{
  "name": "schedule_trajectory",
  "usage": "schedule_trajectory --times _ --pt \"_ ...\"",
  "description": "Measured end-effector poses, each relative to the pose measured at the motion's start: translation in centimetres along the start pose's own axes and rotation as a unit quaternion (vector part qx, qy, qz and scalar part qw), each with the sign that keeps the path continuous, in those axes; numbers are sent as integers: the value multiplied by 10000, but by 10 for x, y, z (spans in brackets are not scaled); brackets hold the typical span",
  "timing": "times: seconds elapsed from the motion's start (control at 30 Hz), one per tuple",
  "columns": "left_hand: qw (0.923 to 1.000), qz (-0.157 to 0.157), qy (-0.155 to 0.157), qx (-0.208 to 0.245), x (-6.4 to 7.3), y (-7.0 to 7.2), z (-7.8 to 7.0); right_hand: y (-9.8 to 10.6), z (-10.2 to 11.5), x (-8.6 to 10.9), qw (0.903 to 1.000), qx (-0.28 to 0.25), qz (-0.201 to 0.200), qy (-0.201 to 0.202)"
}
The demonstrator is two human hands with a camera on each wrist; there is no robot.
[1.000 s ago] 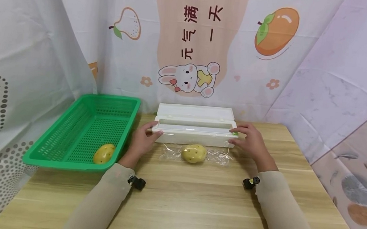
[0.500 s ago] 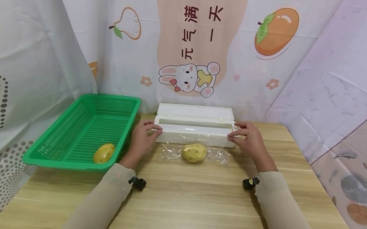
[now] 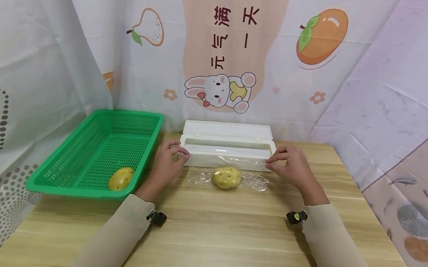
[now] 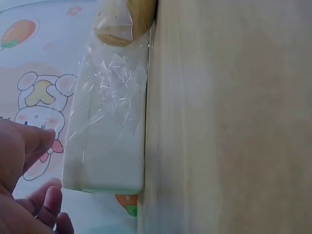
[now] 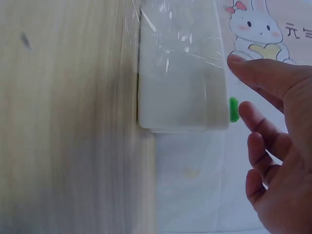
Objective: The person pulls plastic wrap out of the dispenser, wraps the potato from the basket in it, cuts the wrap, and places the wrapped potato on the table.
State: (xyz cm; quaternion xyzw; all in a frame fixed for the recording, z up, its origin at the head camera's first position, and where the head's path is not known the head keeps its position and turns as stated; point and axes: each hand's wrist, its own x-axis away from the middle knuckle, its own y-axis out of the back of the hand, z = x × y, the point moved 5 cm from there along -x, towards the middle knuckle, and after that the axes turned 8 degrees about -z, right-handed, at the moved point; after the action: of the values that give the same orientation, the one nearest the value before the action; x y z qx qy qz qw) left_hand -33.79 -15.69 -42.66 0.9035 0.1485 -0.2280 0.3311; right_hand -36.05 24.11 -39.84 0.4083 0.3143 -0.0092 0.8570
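A white cling film dispenser box stands at the back of the table with its lid raised. Clear cling film runs from it, down the front and over a potato. At the box's left front corner, my left hand pinches the film between thumb and forefinger. Opposite it, my right hand pinches the film at the right front corner, its other fingers curled loosely. The right wrist view shows a green slider on the box, beside those fingers. The film roll lies inside.
A green basket stands at the left, its right side close to my left forearm. Inside it lies another potato. The wooden table meets a printed curtain behind the box.
Both hands have come from the box's ends to its front top edge, thumbs and forefingers closing on the film. The green slider has passed out of sight in the head view. Box and potatoes stay put.
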Motion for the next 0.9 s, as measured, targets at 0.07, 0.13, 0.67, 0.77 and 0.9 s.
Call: schedule_trajectory --times 0.07,0.13,0.67,0.77,0.9 --pt "9999 106 10 62 4 1 -2 1 2 3 9998 -5 183 -67" --pt "9997 225 7 126 7 3 -4 2 5 5 9994 10 314 -146" --pt "9932 937 -539 429 27 10 -8 3 15 25 9929 98 1187 4" --pt "9914 1126 -632 234 27 10 -8 -1 18 27 9906 130 1363 -32" --pt "9875 1436 -625 -176 28 10 -11 -7 19 30 9864 346 1600 -157"
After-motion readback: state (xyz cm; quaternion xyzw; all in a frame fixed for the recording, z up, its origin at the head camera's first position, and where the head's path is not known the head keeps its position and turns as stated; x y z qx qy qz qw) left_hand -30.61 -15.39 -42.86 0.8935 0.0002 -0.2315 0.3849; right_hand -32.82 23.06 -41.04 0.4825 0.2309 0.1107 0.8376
